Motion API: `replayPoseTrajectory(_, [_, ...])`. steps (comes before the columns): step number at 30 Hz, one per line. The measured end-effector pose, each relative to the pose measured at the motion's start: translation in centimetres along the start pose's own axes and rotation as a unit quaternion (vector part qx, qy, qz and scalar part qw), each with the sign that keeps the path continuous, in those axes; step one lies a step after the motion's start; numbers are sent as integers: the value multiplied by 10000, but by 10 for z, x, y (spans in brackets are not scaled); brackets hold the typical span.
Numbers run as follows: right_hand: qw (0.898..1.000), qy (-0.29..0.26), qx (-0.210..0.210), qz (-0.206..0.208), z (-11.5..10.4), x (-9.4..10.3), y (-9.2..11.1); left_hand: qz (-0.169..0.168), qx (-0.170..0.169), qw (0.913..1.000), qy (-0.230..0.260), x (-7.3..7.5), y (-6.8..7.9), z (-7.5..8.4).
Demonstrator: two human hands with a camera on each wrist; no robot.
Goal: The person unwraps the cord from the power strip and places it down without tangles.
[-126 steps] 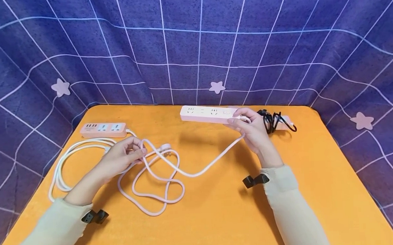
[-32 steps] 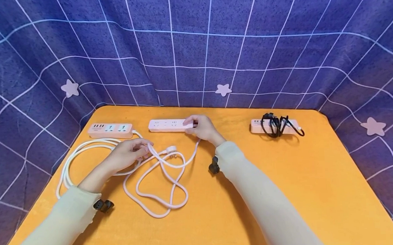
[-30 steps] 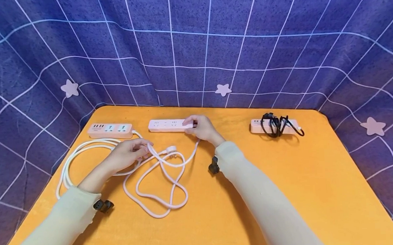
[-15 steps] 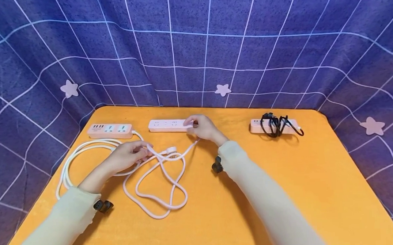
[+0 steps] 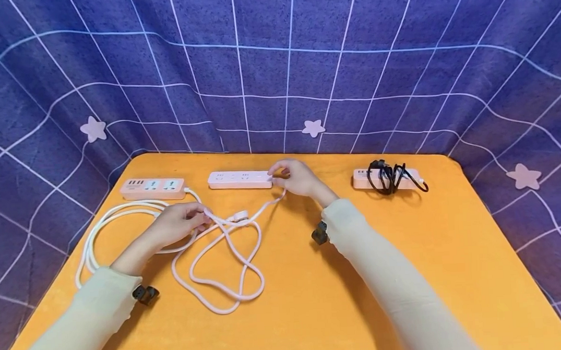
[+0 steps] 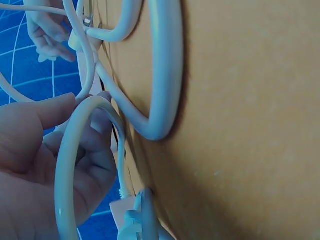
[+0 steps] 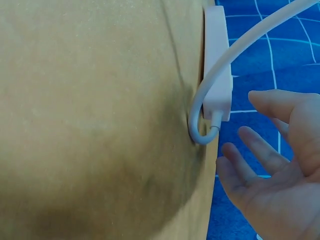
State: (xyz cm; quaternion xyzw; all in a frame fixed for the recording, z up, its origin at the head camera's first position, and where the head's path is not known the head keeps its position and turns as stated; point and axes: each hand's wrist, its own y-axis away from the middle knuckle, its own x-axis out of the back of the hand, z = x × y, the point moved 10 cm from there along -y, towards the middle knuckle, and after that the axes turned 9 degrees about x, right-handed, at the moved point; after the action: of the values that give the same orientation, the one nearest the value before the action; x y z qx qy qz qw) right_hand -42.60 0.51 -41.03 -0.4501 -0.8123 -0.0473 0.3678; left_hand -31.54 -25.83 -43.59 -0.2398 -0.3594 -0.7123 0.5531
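Middle power strip is down flat on the desk, between the left strip and the right strip, so I'd call its placement done; your right hand is off it, fingers spread just beside the cord end. Your left hand has the middle strip's pale pink cable pinched, and the rest lies in loose crossing loops near the plug. Cord tidying looks left for you there; only the right strip has its black cable bunched up; can't tell if it's tied.
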Motion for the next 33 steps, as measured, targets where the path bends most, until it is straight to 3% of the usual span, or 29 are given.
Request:
replayPoseTrajectory(9, [9999, -109, -115, -56, 4, -4, 1, 209, -173, 9992, -279, 7, -1, -5])
replayPoseTrajectory(25, [9989, -415, -199, -117, 5, -18, -3, 137, 10, 9999, 39, 8, 2, -6])
replayPoseTrajectory(29, [9992, -203, 107, -319, -5, -8, 4, 56, 4, 9998, 194, 6, 2, -6])
replayPoseTrajectory(33, [9984, -199, 430, -306, -18, 24, 17, -81, 15, 9996, 275, 9, 5, -8])
